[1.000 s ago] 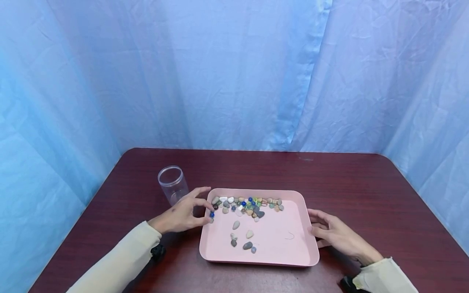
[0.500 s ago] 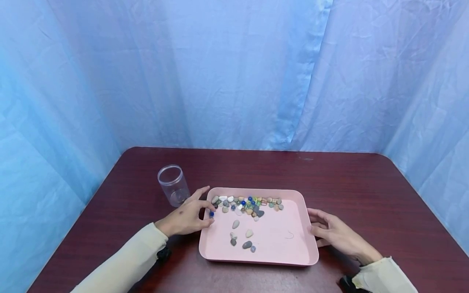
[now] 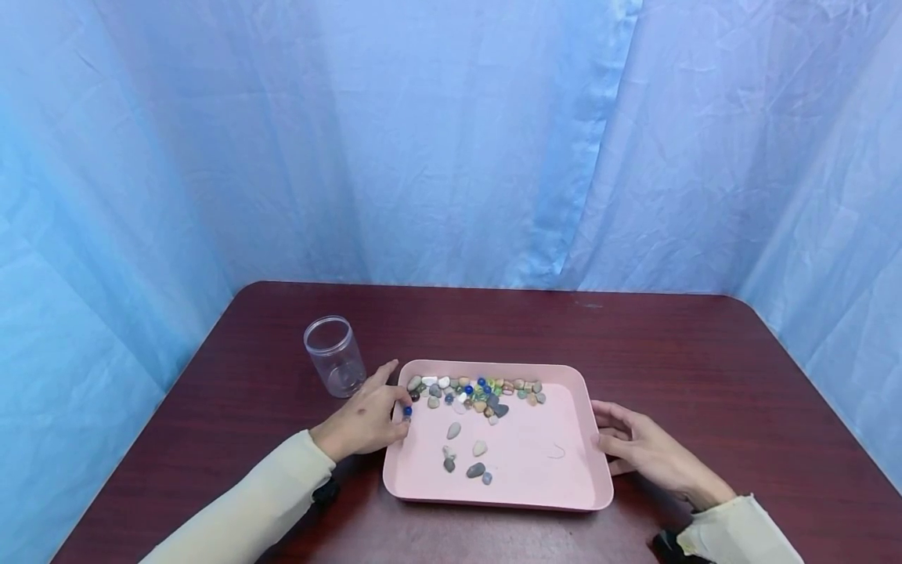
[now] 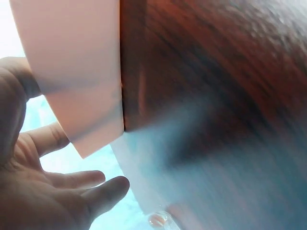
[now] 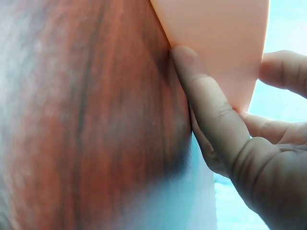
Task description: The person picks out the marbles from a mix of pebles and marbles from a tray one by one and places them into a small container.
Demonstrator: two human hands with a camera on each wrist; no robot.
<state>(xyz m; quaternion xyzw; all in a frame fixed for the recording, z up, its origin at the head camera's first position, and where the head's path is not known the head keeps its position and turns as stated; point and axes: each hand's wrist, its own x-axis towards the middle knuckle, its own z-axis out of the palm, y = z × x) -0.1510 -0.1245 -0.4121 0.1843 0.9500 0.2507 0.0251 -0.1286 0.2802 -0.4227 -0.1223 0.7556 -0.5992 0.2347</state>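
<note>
Nearest you, loose stones [image 3: 475, 471] are lying in the front half of the pink tray [image 3: 535, 482]. Your right hand [image 3: 651, 454] is gripping the tray's right wall, thumb at the rim, other fingers outside, well apart from the blue marble [image 3: 408, 410]. Your left hand [image 3: 362, 419] is sitting nearer: it is arching over the left wall, its grip narrow, and the marble is resting just inside that wall, between thumb and forefinger. Whether they are touching it, you cannot tell. The marble is showing no long axis; the tray's is running from hand to hand. Farther off, mixed stones and marbles [image 3: 480, 407] are crowding the back wall, and 1 clear cup [image 3: 338, 364] is standing on the tabletop [image 3: 634, 345], left of the tray.
</note>
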